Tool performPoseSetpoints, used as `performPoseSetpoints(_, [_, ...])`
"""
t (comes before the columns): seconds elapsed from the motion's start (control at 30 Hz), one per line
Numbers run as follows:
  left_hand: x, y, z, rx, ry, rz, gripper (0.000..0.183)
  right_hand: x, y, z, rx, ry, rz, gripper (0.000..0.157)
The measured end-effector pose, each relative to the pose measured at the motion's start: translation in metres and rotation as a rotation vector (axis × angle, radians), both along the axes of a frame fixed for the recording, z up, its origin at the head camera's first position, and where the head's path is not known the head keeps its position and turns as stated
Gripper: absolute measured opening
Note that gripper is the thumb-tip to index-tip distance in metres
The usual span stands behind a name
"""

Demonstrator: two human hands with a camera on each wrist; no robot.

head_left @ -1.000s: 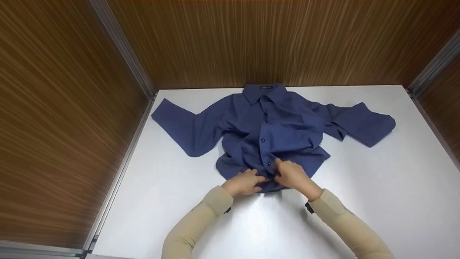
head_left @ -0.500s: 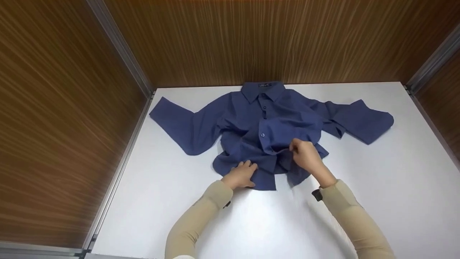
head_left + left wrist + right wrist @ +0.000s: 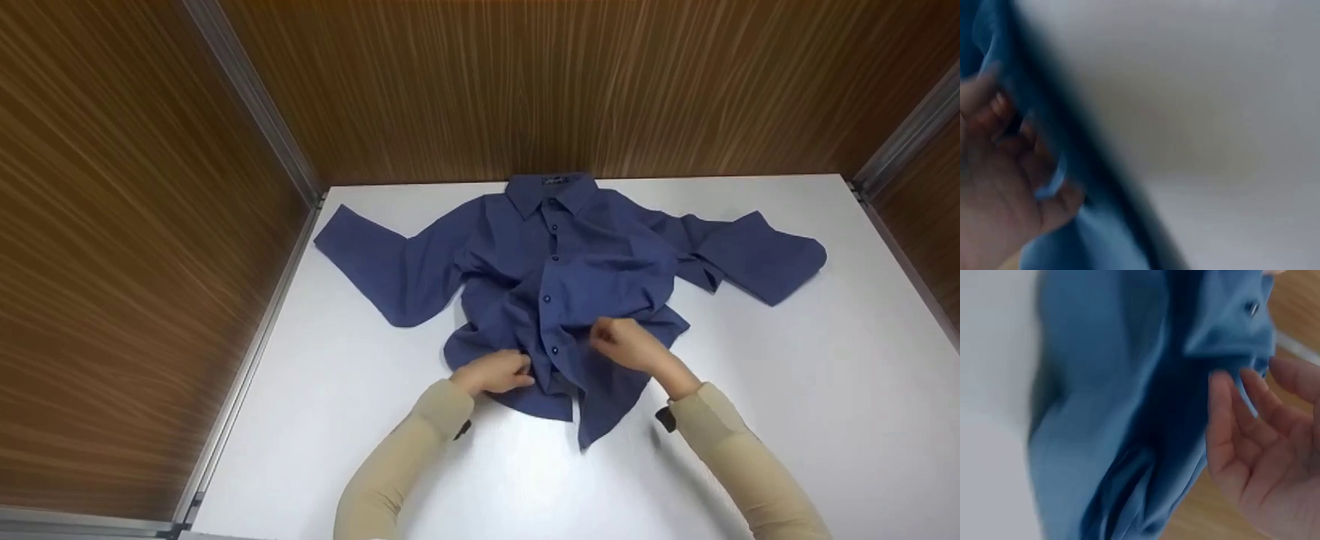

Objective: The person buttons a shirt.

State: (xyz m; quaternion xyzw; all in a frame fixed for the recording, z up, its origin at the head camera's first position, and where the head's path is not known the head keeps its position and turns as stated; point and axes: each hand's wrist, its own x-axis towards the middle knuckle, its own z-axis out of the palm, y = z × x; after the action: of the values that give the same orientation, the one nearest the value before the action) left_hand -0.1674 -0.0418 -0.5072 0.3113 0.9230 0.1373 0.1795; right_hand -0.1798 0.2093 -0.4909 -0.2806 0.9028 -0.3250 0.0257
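Observation:
A blue long-sleeved button-up shirt (image 3: 502, 262) lies front side up on the white table, its collar toward the back panel and its sleeves spread. My left hand (image 3: 496, 372) is on the lower left front, fingers curled at the cloth; in the left wrist view that hand (image 3: 1010, 174) has folds of fabric among its fingers. Over the lower right front is my right hand (image 3: 626, 345). The right wrist view shows this hand (image 3: 1264, 439) with loosely bent, parted fingers and the cloth beyond their tips. The right front panel hangs to a pointed corner.
The white table (image 3: 330, 420) is bordered by a wood-grain back panel (image 3: 480, 90) and a left side panel (image 3: 135, 262). A metal rail (image 3: 247, 352) runs along the left edge. Part of another panel stands at the far right.
My right hand first lifted the front panel, then moved down and let it drop, its corner now lower. My left hand went from flat on the hem to curled, slightly left and nearer me.

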Motion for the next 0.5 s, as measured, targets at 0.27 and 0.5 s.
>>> performPoseSetpoints(0.27, [-0.012,-0.049,0.012,0.066,0.329,0.482,0.048,-0.014,0.069,-0.006,0.227,0.037,-0.362,0.031])
performPoseSetpoints(0.5, [-0.019,-0.069,0.003,0.239,-0.129,0.590,0.082,-0.022,0.084,-0.016,0.231,-0.173,-0.306,0.061])
